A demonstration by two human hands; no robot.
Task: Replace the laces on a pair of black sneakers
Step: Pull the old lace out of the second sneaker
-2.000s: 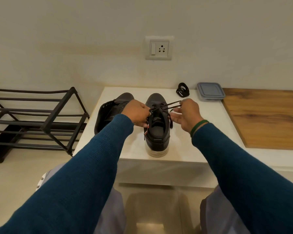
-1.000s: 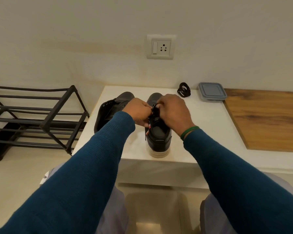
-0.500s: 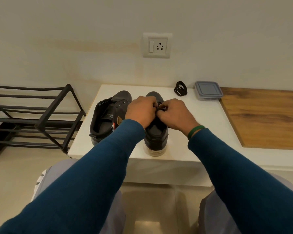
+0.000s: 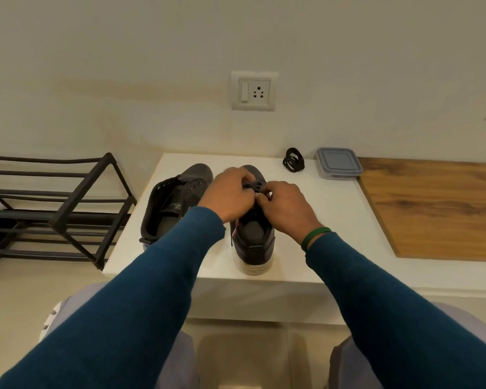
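Observation:
Two black sneakers stand on a white table point(image 4: 334, 217). The right sneaker point(image 4: 254, 242) points away from me, heel near the front edge. My left hand point(image 4: 229, 196) and my right hand point(image 4: 285, 206) meet over its lacing area, and both pinch the black lace point(image 4: 250, 186) there with curled fingers. Most of the lace is hidden under my fingers. The left sneaker point(image 4: 171, 203) lies beside it, open, with bare eyelets and no lace visible.
A coiled black lace bundle point(image 4: 293, 160) and a grey lidded box point(image 4: 338, 163) sit at the table's back. A wooden board point(image 4: 438, 209) covers the right part. A black metal shoe rack point(image 4: 54, 203) stands on the left. A wall socket point(image 4: 253, 91) is above.
Two seconds ago my right hand held the lace ends out to the right. It then came in over the shoe, and both hands now pinch the lace close together.

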